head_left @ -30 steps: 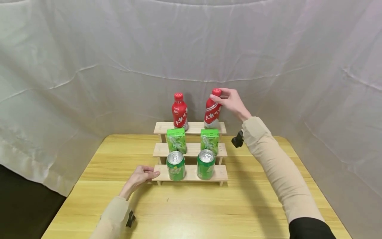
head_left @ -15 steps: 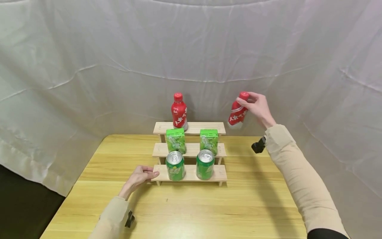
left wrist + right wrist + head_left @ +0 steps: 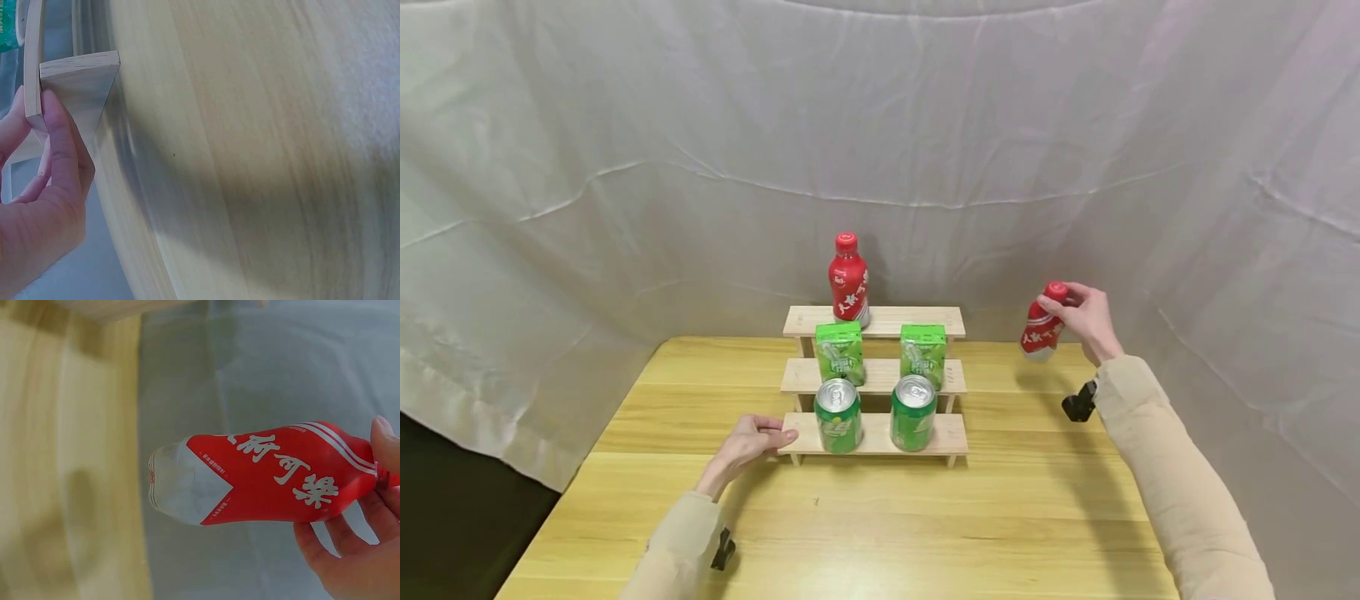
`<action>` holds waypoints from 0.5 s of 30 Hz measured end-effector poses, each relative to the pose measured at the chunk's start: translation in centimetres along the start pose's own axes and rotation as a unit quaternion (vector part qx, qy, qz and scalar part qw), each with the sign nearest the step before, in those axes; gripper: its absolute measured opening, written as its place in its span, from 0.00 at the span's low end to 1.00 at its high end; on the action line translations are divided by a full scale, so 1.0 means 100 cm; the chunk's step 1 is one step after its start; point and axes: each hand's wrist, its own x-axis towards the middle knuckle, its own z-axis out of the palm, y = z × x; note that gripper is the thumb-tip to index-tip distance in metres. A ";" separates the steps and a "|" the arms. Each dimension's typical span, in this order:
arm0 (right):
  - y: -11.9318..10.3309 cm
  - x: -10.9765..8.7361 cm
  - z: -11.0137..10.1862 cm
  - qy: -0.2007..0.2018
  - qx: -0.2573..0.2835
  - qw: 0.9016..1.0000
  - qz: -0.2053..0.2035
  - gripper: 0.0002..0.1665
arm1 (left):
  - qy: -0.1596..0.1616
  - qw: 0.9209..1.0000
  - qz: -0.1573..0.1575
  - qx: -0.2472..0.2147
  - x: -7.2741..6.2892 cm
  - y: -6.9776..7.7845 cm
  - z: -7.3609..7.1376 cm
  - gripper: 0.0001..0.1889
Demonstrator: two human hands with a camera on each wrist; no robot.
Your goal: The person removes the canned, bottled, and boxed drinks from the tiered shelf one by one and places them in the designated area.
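My right hand [image 3: 1088, 319] grips a red plastic drink bottle [image 3: 275, 475] by its neck, to the right of a three-step wooden shelf [image 3: 910, 321]. The bottle tilts a little, and its clear base hangs above the table in the right wrist view. With thumb and fingers, my left hand [image 3: 53, 181] pinches the left end of the lowest step, whose board [image 3: 33, 69] shows edge-on in the left wrist view. A second red bottle [image 3: 849, 283] stands on the top step. Two green juice boxes [image 3: 840, 354] are on the middle step, and two green soda cans [image 3: 838, 425] on the lowest.
The shelf stands on a light wooden table [image 3: 880, 533]. Behind and beside the table hangs a pale grey curtain [image 3: 880, 125]. A dark area [image 3: 460, 508] lies past the table's left edge.
My right hand has lifted the right-hand bottle off the top step, carried it right, then lowered it toward the table. My left hand has stayed at the lowest step.
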 end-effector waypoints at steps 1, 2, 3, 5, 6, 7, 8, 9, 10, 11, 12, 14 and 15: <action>0.005 -0.001 0.001 0.000 -0.004 1.000 0.007 0.37 | 0.001 1.000 -0.001 -0.001 0.000 0.000 0.000 0.26; 0.010 -0.001 0.001 -0.001 -0.006 1.000 0.011 0.37 | 0.002 1.000 -0.002 -0.002 -0.001 0.000 0.001 0.26; 0.014 -0.002 0.002 -0.003 -0.007 1.000 0.018 0.38 | 0.002 1.000 -0.004 -0.004 -0.001 0.000 0.001 0.26; 0.024 -0.003 0.003 -0.004 -0.007 1.000 0.025 0.38 | 0.003 1.000 -0.006 -0.009 -0.001 0.000 0.002 0.25; 0.029 -0.004 0.004 -0.006 -0.007 1.000 0.029 0.38 | 0.003 1.000 -0.007 -0.011 -0.001 0.000 0.002 0.25; 0.034 -0.004 0.005 -0.007 -0.007 0.999 0.032 0.37 | 0.003 1.000 -0.007 -0.011 -0.001 0.000 0.002 0.25; 0.038 -0.004 0.006 -0.007 -0.007 0.999 0.034 0.37 | 0.003 1.000 -0.006 -0.011 -0.001 0.000 0.002 0.26; 0.043 -0.004 0.007 -0.008 -0.006 0.999 0.038 0.37 | 0.004 1.000 -0.006 -0.011 -0.001 0.001 0.002 0.26; 0.047 -0.004 0.008 -0.008 -0.005 0.999 0.040 0.37 | 0.004 1.000 -0.005 -0.010 -0.002 0.001 0.002 0.26; 0.051 -0.005 0.009 -0.010 -0.006 0.999 0.043 0.37 | 0.004 1.000 -0.005 -0.009 -0.002 0.001 0.002 0.26; 0.055 -0.004 0.010 -0.012 -0.005 0.999 0.045 0.37 | 0.004 1.000 -0.006 -0.010 -0.002 0.001 0.002 0.26; 0.061 -0.004 0.012 -0.013 -0.004 0.999 0.050 0.38 | 0.005 1.000 -0.008 -0.011 -0.001 0.001 0.002 0.26; 0.064 -0.004 0.013 -0.015 -0.004 0.998 0.053 0.38 | 0.006 1.000 -0.009 -0.012 -0.001 0.001 0.002 0.26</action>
